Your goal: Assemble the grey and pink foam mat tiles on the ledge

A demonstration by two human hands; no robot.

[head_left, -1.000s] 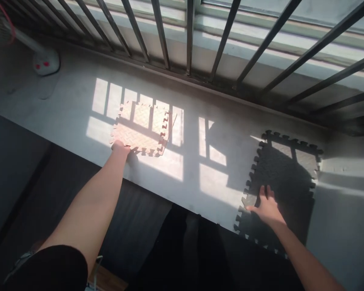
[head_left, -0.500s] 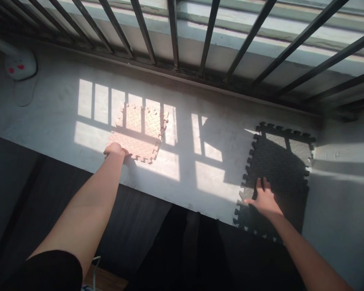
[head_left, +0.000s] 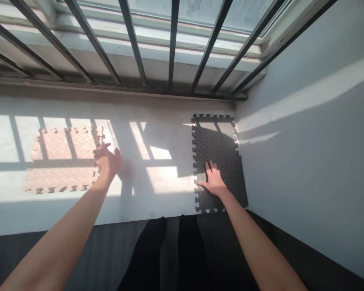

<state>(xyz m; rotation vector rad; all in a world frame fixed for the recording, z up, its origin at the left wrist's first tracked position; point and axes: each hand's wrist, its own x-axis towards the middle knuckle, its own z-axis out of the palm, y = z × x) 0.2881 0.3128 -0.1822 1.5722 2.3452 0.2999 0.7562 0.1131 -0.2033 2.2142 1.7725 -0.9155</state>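
Observation:
A pink interlocking foam mat (head_left: 59, 147) with toothed edges lies flat on the pale ledge in the left half of the view. My left hand (head_left: 108, 159) is at its right edge, fingers apart and pointing left over the teeth, thumb raised; whether the fingertips touch the mat I cannot tell. To the right, against the wall, lies a dark grey foam mat (head_left: 227, 171) with the same raised pattern. Its lower right edge juts out past the upper part. My right hand (head_left: 212, 180) rests spread on this mat, near its left edge.
The pale ledge (head_left: 164, 204) drops off at its front, where dark-clothed legs (head_left: 151, 250) stand. Dark metal bars (head_left: 172, 48) run along the back before a window. A white wall (head_left: 306, 161) closes the right side. Sunlight and bar shadows fall across the ledge.
My left hand has gone from the pink mat's near left corner to its right edge, its fingers now apart. The view has swung right. My right hand stays on the grey mat.

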